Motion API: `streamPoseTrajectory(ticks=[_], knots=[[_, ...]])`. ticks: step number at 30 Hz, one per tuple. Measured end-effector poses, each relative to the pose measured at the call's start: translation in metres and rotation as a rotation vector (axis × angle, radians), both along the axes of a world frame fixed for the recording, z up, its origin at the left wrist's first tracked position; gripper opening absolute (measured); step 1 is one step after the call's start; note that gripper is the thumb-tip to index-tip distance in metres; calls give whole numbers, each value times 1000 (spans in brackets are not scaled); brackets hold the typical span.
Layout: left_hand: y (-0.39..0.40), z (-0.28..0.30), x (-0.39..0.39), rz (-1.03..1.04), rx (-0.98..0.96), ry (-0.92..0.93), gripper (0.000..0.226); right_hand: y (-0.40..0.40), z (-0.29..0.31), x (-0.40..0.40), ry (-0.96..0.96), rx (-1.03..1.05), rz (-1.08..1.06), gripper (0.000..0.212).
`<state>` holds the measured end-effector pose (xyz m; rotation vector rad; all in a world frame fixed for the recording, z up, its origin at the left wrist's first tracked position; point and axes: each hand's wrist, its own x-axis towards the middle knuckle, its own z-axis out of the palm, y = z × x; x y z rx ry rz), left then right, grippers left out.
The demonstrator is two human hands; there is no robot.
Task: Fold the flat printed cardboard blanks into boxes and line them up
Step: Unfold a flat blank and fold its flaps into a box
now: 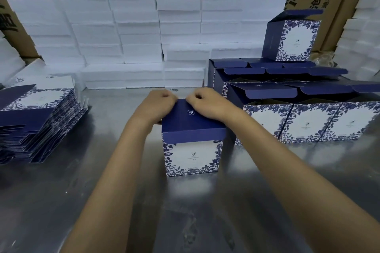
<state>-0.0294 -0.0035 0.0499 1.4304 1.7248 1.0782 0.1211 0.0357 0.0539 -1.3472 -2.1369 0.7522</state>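
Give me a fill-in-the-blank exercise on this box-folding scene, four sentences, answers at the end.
1. Both hands, left hand and right hand, press on the ____ flap of the box.
2. The stack of flat blanks lies on the person's ____ side.
3. The finished boxes in the row have their lids ____.
4. The foam blocks at the back are ____ in colour.

Missing words: top; left; open; white

Bare bench (pixel 102 201) lies open in front, hemmed by flat blanks (pixel 37 121) left, folded boxes (pixel 308 117) right, and white foam stacks (pixel 123 47) behind.
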Motion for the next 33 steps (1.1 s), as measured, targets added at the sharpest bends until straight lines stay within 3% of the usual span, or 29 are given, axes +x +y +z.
streamPoseTrajectory(ticks=[3,6,9,14,19,24,29,33], knots=[[7,-1,12,-10,5,54,24,6,-4,1,40,0,-8,43],[7,-6,15,41,50,22,35,10,-9,2,172,-77,-41,27],[7,-6,15,80,64,62,37,10,-11,2,231,-114,-72,24],[-2,-9,16,143,70,-82,36,3,-12,9,265,-111,-140,30],[0,-13,16,252,81,50,44,0,-9,7,235,-135,-144,41],[-3,-15,15,352,79,116,47,-5,-9,12,323,-215,-174,22],[-3,-16,16,379,101,175,48,-5,-13,14,312,-180,-176,34],[3,-14,15,369,80,230,44,-4,-11,16,268,111,-183,15]])
